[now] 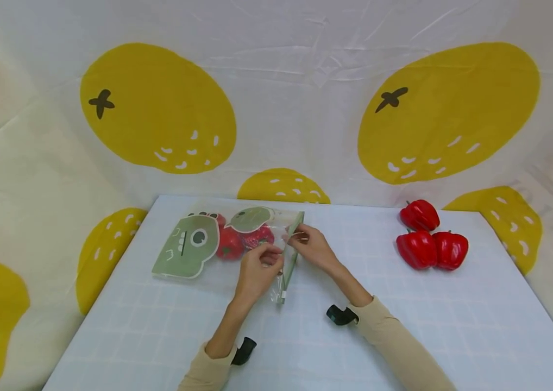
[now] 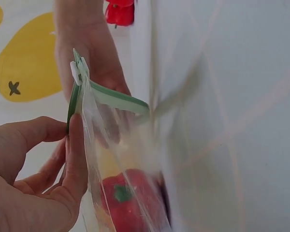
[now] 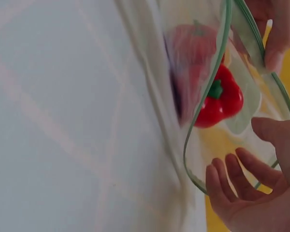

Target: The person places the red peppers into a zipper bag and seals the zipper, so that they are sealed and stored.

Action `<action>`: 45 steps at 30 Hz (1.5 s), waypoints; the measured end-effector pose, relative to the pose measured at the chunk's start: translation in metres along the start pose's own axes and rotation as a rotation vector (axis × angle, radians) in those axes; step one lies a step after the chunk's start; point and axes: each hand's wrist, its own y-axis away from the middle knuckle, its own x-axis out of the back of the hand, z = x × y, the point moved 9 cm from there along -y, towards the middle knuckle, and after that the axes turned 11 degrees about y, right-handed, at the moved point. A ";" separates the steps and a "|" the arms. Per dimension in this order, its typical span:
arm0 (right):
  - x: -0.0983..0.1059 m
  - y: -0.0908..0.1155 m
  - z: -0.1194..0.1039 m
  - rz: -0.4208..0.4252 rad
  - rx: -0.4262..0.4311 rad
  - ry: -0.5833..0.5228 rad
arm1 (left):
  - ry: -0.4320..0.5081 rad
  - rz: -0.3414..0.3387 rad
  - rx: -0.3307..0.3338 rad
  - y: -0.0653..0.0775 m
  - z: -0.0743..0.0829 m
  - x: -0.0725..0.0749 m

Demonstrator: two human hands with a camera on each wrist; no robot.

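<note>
A clear zip bag (image 1: pixel 227 274) with green cartoon faces and a green zip edge lies on the table, several red bell peppers (image 1: pixel 230 244) inside it. My left hand (image 1: pixel 258 271) pinches the green edge between thumb and fingers, as the left wrist view shows up close. At the bag's mouth, my right hand (image 1: pixel 313 247) has its fingers apart and loosely bent, right at the green rim. In the right wrist view the mouth gapes wide, and a red bell pepper (image 3: pixel 222 99) with a green stem shows through it. A white slider (image 2: pixel 76 72) sits at one end of the zip.
Three more red bell peppers (image 1: pixel 417 250) are grouped at the table's back right. The table (image 1: pixel 354 347) has a pale checked cover. Behind it hangs a white cloth (image 1: pixel 296 119) printed with big yellow fruits. Dark wrist cameras (image 1: pixel 243 351) are worn on both forearms.
</note>
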 end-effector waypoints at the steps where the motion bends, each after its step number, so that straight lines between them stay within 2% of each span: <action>1: 0.002 0.001 0.000 0.002 0.008 -0.002 | 0.019 0.005 0.007 0.000 -0.001 0.000; 8: 0.022 0.009 0.003 0.027 -0.004 0.015 | 0.069 0.025 0.059 0.002 -0.009 0.002; 17: 0.051 0.022 0.009 0.111 0.009 0.033 | 0.090 0.033 0.053 0.002 -0.008 0.001; 26: 0.085 0.040 0.018 0.207 0.016 0.132 | 0.103 0.025 0.040 0.001 -0.005 -0.002; 34: 0.113 0.054 0.030 0.258 -0.013 0.216 | 0.074 0.022 0.032 0.000 -0.002 -0.002; 41: 0.140 0.069 0.041 0.327 -0.074 0.308 | 0.075 0.022 0.045 0.000 -0.003 -0.003; 45: 0.153 0.074 0.045 0.367 -0.064 0.346 | 0.058 0.026 0.046 -0.001 -0.002 -0.003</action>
